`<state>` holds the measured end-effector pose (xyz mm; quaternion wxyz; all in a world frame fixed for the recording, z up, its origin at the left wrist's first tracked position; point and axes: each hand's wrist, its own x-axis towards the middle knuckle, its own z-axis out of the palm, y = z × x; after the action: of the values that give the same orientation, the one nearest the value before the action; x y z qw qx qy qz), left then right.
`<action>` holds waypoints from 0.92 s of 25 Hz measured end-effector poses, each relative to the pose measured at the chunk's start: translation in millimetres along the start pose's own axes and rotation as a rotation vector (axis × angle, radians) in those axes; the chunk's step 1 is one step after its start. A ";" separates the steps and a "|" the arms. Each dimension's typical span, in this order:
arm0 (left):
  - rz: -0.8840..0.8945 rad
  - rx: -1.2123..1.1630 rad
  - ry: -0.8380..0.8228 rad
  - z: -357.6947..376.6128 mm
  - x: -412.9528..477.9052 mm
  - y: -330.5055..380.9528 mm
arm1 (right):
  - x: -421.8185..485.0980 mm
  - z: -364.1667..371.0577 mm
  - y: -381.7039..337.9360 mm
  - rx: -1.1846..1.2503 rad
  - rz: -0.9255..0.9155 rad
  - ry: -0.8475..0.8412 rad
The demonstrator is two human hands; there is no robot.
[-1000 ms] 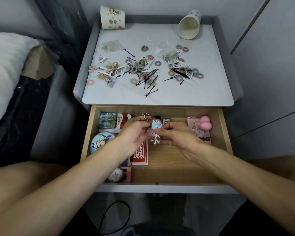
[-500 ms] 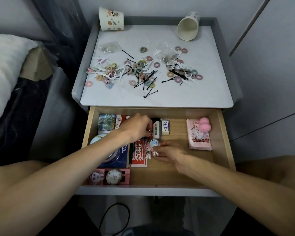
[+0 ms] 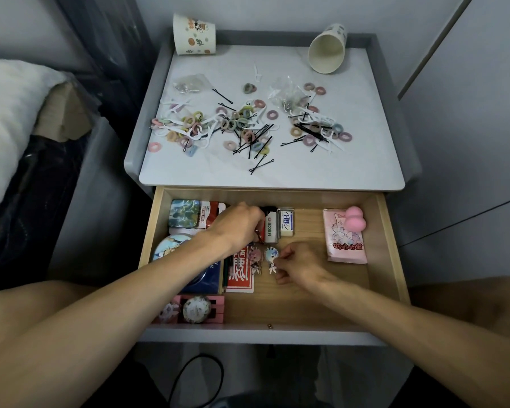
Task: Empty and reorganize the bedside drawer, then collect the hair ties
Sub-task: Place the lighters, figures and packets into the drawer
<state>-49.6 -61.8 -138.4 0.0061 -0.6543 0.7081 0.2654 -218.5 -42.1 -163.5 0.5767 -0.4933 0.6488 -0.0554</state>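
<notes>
Drawer [image 3: 392, 248]: pulled open under the tabletop [image 3: 362, 160], its wooden floor bare toward the front right.
Left grip [image 3: 238, 225]: reaches in over the back left of the drawer, fingers curled down and pinching the top ring of a keychain [image 3: 254, 258].
Right grip [image 3: 300, 265]: low over the drawer floor, thumb and fingers pinching the blue-haired charm [image 3: 270, 255] that hangs beside the pink-haired one.
Keychain: lies partly on the red card pack [image 3: 239, 278], partly on the wood, between the two hands.
Hair ties [image 3: 233, 125]: all up on the tabletop, scattered in loose heaps from left to right, tangled with black bobby pins [image 3: 262, 165] and white floss picks [image 3: 331, 144].
Paper cups: one stands at the back left corner [image 3: 193, 35]; the other lies tipped on its side at the back right [image 3: 326, 51], mouth toward the front.
Back of drawer: a white eraser [image 3: 286, 223] just right of the left grip.
Right of drawer: a pink packet [image 3: 346, 245] with a pink sponge [image 3: 355, 219] resting on its top corner.
Left of drawer: a round tin [image 3: 171, 248], largely under the left forearm.
</notes>
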 end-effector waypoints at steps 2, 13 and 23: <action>0.007 -0.001 0.011 0.6 -1.2 2.4 | -2.5 -2.8 -2.5 -0.229 -0.072 -0.010; -0.064 -0.253 0.127 -54.6 -25.6 6.7 | -22.0 -62.0 -80.3 -0.331 -0.492 0.120; -0.100 -0.649 0.541 -151.6 36.2 19.7 | 47.4 -141.1 -207.2 -0.539 -0.659 0.437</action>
<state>-21.7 -153.3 -13.7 -0.3733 -0.7018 0.5316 0.2925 -205.2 -250.7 -17.1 0.2301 -0.7814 0.5553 -0.1675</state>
